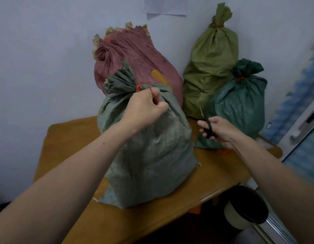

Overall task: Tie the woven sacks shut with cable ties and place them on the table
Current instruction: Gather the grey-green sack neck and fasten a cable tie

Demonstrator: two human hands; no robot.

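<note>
A grey-green woven sack stands upright on the wooden table in front of me. Its gathered neck is cinched by a red cable tie. My left hand grips the tie's loose red tail just right of the neck. My right hand holds black-handled scissors to the right of the sack, blades pointing up and apart from it. Behind stand a pink-red sack, an olive sack and a dark green sack, the last two tied with red ties.
The table stands in a corner against a pale wall with a paper sheet stuck on it. A dark round bin stands on the floor at the table's front right. A metal-framed door is at the right. Small orange bits lie on the table.
</note>
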